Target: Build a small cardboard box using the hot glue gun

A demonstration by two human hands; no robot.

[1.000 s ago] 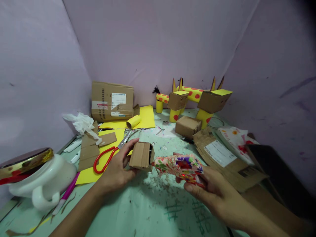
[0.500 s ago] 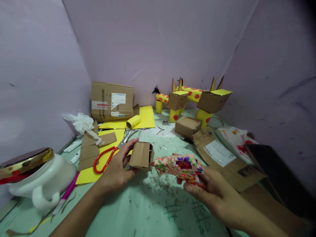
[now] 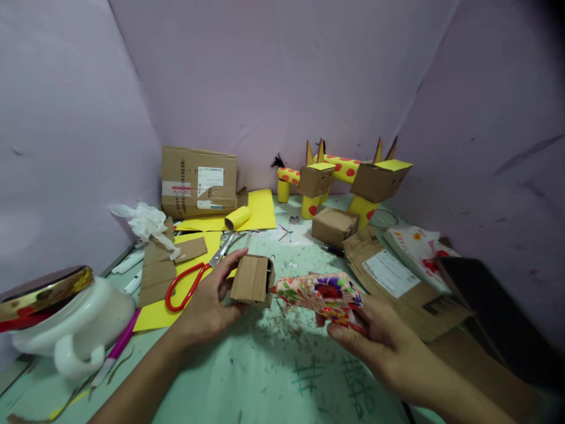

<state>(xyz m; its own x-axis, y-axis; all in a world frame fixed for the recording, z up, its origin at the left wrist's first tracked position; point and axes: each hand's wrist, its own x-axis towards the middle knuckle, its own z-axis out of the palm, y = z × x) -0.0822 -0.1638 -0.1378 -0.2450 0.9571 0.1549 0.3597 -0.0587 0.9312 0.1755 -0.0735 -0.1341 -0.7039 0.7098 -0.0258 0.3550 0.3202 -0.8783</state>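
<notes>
Closest to you, the green tabletop (image 3: 238, 383) carries dark hash-like marks, with the white mug (image 3: 108, 306) at your left and a purple-and-white pen (image 3: 121, 344) just beside it. Your left hand (image 3: 205, 309) is partly closed, thumb and fingers curved around the small cardboard box (image 3: 249, 280), which sits in front of you, left of centre. Your right hand (image 3: 382, 335) is closed around the flower-patterned glue gun (image 3: 306, 290), its tip pointing left at the box's near right side; you can't tell whether tip and box touch. A red light shows on the gun's body.

To the left of the small box, the red-handled scissors (image 3: 219, 254) lie open over yellow paper, next to the cardboard strips (image 3: 154, 274) and the crumpled white plastic (image 3: 148, 225). On your right are the dark flat slab (image 3: 498, 318) and the flattened cardboard with a label (image 3: 424, 315).

Farther out, a closed brown box (image 3: 333, 228) rests near the yellow spotted animal figures (image 3: 315, 182), which stand toward the back wall. The yellow tube (image 3: 237, 218) lies on yellow paper before the large labelled carton (image 3: 185, 171) at back left.
</notes>
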